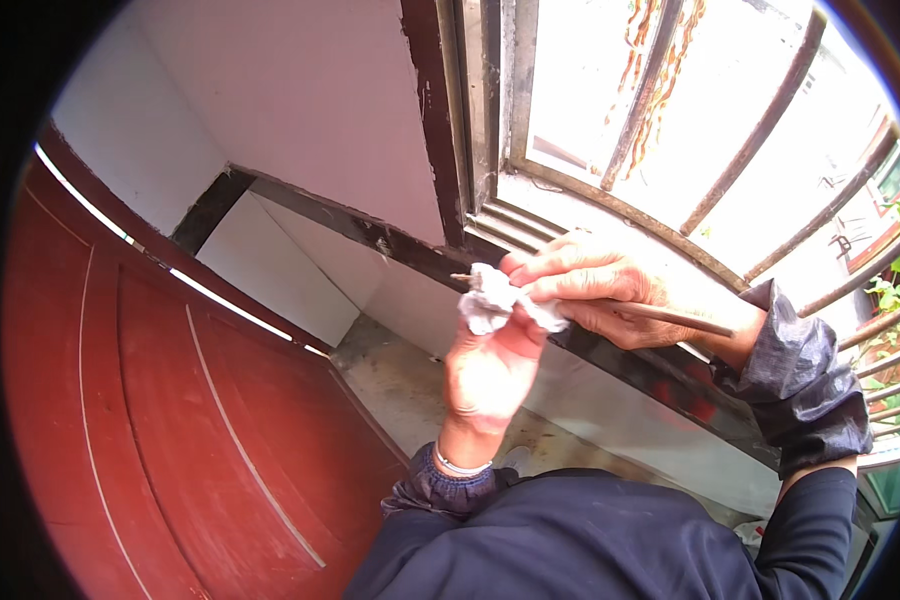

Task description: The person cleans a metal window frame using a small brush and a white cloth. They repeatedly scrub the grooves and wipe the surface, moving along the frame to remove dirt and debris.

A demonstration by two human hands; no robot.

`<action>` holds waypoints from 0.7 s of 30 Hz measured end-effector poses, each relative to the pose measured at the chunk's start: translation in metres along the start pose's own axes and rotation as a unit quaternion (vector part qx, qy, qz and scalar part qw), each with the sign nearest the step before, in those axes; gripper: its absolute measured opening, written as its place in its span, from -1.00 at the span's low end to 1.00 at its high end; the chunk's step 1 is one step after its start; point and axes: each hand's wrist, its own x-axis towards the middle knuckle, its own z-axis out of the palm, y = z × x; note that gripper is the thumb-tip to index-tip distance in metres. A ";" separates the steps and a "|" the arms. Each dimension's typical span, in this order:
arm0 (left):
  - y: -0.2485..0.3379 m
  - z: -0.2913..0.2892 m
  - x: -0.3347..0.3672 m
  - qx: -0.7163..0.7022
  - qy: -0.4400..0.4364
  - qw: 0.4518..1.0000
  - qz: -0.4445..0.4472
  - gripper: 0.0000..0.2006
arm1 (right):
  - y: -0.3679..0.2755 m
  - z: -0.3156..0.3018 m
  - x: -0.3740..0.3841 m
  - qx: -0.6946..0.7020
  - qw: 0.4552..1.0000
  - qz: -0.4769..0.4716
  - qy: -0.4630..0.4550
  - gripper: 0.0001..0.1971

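Both of my hands meet in front of my chest, close to the window sill. My left hand (488,378) comes up from below, its fingers closed on a crumpled white tissue (490,300). A thin brown stick (665,315), much like a brush handle, lies in my right hand (610,285) and runs back under the wrist. The right fingertips also touch the tissue, which is bunched around the stick's far end. A small brown tip pokes out on its left side. Whether that tip has bristles is too small to tell.
A barred window (670,120) with a metal frame stands ahead on the right. Beneath it a dark sill (660,375) crosses the view. On the left is a red wooden door (200,420), with a pinkish wall (300,90) beyond. Concrete floor (385,360) shows below.
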 end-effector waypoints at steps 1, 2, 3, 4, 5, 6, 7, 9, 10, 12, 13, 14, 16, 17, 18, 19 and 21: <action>0.009 -0.004 -0.001 -0.023 -0.021 0.999 0.020 -0.55 | 0.001 -0.001 0.003 -0.003 1.000 0.021 0.009 -0.73; 0.021 -0.010 -0.003 0.000 -0.045 0.998 0.048 -0.57 | 0.003 -0.004 0.008 -0.005 0.999 0.041 0.017 -0.72; 0.031 -0.015 -0.005 0.017 -0.071 0.995 0.074 -0.59 | 0.005 -0.008 0.014 -0.013 0.998 0.064 0.023 -0.70; 0.036 -0.020 -0.008 0.038 -0.057 0.994 0.085 -0.60 | 0.012 -0.011 0.012 0.017 0.984 0.178 0.003 -0.71; 0.040 -0.024 -0.013 0.060 -0.043 0.993 0.097 -0.61 | 0.026 -0.005 0.010 -0.071 0.988 0.131 0.040 -0.73; 0.048 -0.023 -0.020 0.078 -0.011 0.991 0.111 -0.60 | 0.036 0.005 0.020 -0.122 0.982 0.139 0.038 -0.75; 0.050 -0.027 -0.024 0.085 -0.009 0.989 0.118 -0.62 | 0.041 0.010 0.027 -0.184 0.970 0.156 0.037 -0.77; 0.053 -0.035 -0.033 0.096 -0.021 0.989 0.114 -0.65 | 0.053 0.022 0.042 -0.229 0.953 0.199 0.011 -0.80; 0.055 -0.037 -0.037 0.102 -0.021 0.988 0.113 -0.68 | 0.060 0.027 0.049 -0.248 0.944 0.218 -0.001 -0.82; 0.060 -0.042 -0.043 0.113 -0.008 0.987 0.115 -0.69 | 0.067 0.034 0.060 -0.258 0.940 0.221 -0.012 -0.85; 0.062 -0.043 -0.046 0.119 -0.001 0.986 0.116 -0.69 | 0.067 0.038 0.066 -0.263 0.939 0.222 -0.019 -0.86; 0.064 -0.043 -0.049 0.123 0.011 0.985 0.117 -0.71 | 0.065 0.040 0.069 -0.292 0.923 0.247 -0.043 -0.88; 0.065 -0.036 -0.052 0.110 0.024 0.986 0.123 -0.73 | 0.068 0.045 0.075 -0.290 0.920 0.263 -0.037 -0.88; 0.066 -0.034 -0.052 0.104 0.032 0.986 0.125 -0.73 | 0.070 0.047 0.076 -0.288 0.918 0.271 -0.034 -0.88; 0.066 -0.033 -0.053 0.102 0.033 0.986 0.124 -0.73 | 0.071 0.049 0.074 -0.247 0.929 0.276 0.002 -0.90; 0.066 -0.032 -0.054 0.101 0.035 0.987 0.124 -0.73 | 0.072 0.050 0.070 -0.205 0.937 0.281 0.038 -0.91; 0.067 -0.033 -0.054 0.103 0.039 0.986 0.122 -0.73 | 0.081 0.051 0.061 -0.114 0.946 0.292 0.083 -0.90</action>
